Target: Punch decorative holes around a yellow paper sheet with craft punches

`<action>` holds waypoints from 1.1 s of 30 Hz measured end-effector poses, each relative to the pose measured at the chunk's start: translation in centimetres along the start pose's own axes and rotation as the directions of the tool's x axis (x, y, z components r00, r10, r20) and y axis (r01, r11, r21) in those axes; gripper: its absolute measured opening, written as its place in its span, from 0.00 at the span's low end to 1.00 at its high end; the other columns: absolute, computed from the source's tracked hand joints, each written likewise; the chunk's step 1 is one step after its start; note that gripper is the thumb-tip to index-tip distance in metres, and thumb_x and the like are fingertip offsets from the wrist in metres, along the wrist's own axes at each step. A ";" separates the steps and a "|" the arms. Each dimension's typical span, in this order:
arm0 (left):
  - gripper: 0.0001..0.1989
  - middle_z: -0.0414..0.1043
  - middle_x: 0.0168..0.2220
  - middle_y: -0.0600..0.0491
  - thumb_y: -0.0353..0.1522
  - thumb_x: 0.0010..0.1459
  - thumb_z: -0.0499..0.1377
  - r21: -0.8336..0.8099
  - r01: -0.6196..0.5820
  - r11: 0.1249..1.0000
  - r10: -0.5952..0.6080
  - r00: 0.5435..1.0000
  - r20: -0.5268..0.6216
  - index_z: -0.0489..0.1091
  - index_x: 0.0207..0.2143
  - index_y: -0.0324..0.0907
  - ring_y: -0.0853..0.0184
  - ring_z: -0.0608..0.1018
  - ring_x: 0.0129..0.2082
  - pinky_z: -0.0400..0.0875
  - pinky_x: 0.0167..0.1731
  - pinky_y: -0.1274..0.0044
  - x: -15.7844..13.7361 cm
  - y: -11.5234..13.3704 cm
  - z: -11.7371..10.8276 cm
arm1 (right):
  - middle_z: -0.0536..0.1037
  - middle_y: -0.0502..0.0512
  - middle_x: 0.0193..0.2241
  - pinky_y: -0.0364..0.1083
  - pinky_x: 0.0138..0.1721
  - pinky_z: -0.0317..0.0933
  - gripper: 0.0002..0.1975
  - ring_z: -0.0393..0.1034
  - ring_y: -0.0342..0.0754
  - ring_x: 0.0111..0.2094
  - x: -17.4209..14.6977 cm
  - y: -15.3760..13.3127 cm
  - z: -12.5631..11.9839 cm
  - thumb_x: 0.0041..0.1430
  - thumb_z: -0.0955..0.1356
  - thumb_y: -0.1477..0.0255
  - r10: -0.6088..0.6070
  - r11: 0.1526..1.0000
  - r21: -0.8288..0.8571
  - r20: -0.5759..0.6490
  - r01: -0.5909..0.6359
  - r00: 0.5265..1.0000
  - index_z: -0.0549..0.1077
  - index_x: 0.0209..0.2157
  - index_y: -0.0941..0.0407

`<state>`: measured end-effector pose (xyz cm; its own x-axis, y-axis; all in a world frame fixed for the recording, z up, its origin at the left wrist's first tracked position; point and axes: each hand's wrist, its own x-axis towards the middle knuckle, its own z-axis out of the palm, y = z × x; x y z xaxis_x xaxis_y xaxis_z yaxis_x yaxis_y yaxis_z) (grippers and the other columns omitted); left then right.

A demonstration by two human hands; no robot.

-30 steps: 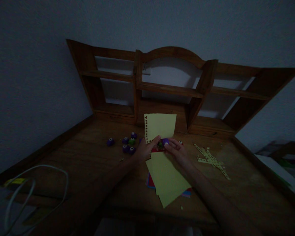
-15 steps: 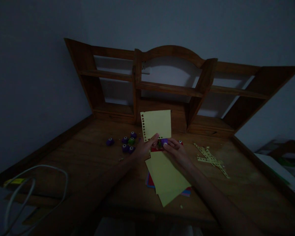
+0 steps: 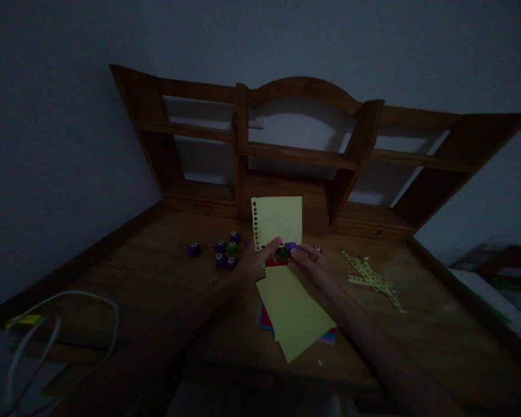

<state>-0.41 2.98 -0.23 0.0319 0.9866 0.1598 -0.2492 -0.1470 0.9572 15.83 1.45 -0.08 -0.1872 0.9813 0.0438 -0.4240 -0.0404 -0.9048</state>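
Observation:
A pale yellow paper sheet (image 3: 280, 219) stands up before me, with small shapes punched along its left edge and part of its lower edge. My left hand (image 3: 257, 262) pinches this sheet at its lower left, thumb across the front. In my right hand (image 3: 311, 262) a purple craft punch (image 3: 290, 247) is gripped at the sheet's bottom edge. Just left of it, partly hidden by the fingers, is a green punch (image 3: 282, 253). Below both hands lie yellow sheets (image 3: 293, 310) on a stack of coloured paper (image 3: 264, 319).
Several purple punches (image 3: 193, 249) and a green one (image 3: 231, 248) sit left on the wooden desk (image 3: 156, 260). Punched yellow strips (image 3: 371, 281) lie right. A wooden shelf unit (image 3: 301, 153) rises behind. A white cable (image 3: 82, 294) loops at the left edge.
The purple punch has tilted slightly in my right hand and sits a little lower relative to the sheet. The sheet has shifted slightly right; my left hand keeps its hold.

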 end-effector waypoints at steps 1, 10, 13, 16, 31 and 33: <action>0.16 0.76 0.34 0.47 0.41 0.51 0.63 0.035 -0.008 0.999 0.007 1.000 0.003 0.74 0.36 0.38 0.63 0.77 0.32 0.70 0.35 0.73 -0.1 0.1 0.0 | 0.79 0.51 0.35 0.43 0.36 0.66 0.12 0.73 0.44 0.32 0.0 0.0 0.0 0.45 0.76 0.70 0.001 1.000 0.017 -0.011 0.000 1.000 0.76 0.34 0.54; 0.15 0.77 0.40 0.45 0.39 0.51 0.63 0.334 -0.171 0.927 0.183 0.983 -0.005 0.75 0.40 0.40 0.57 0.77 0.42 0.68 0.45 0.71 -0.7 0.6 -0.1 | 0.78 0.50 0.31 0.42 0.34 0.64 0.09 0.70 0.41 0.28 0.4 0.1 -0.3 0.47 0.75 0.69 0.017 0.999 0.036 -0.034 -0.016 0.999 0.77 0.31 0.55; 0.13 0.77 0.39 0.46 0.37 0.52 0.62 0.370 -0.205 0.906 0.206 0.978 0.037 0.75 0.38 0.40 0.58 0.77 0.40 0.68 0.44 0.71 -0.6 0.7 -0.2 | 0.78 0.50 0.31 0.41 0.33 0.63 0.08 0.69 0.41 0.28 0.3 0.0 -0.2 0.48 0.74 0.68 0.009 1.000 0.009 -0.002 -0.009 1.000 0.77 0.31 0.55; 0.11 0.77 0.37 0.47 0.38 0.53 0.61 0.335 -0.200 0.921 0.188 0.980 0.067 0.75 0.36 0.40 0.58 0.77 0.40 0.69 0.43 0.72 -0.6 0.7 -0.2 | 0.78 0.51 0.31 0.42 0.33 0.63 0.09 0.69 0.42 0.28 0.3 0.1 -0.2 0.49 0.74 0.67 -0.006 1.000 -0.007 0.015 0.006 1.000 0.77 0.32 0.55; 0.16 0.74 0.46 0.46 0.39 0.59 0.55 0.410 -0.285 0.866 0.181 0.944 0.274 0.71 0.45 0.39 0.60 0.75 0.46 0.67 0.48 0.69 -0.3 0.9 -0.9 | 0.74 0.50 0.22 0.44 0.29 0.57 0.11 0.65 0.42 0.24 0.3 0.3 -0.4 0.48 0.74 0.65 0.001 0.996 -0.093 0.043 0.003 0.999 0.77 0.33 0.56; 0.16 0.73 0.46 0.46 0.39 0.60 0.54 0.425 -0.309 0.850 0.192 0.936 0.296 0.70 0.45 0.38 0.61 0.74 0.46 0.67 0.49 0.69 -0.2 0.8 -0.9 | 0.73 0.49 0.20 0.43 0.26 0.55 0.10 0.63 0.42 0.23 0.3 0.4 -0.5 0.49 0.74 0.65 -0.010 0.995 -0.102 0.050 0.015 0.999 0.77 0.33 0.56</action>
<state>-1.49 2.72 0.27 0.2688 0.8740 0.4048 0.1900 -0.4602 0.8672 16.04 1.80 -0.58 -0.2269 0.9711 0.0741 -0.3338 -0.0061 -0.9426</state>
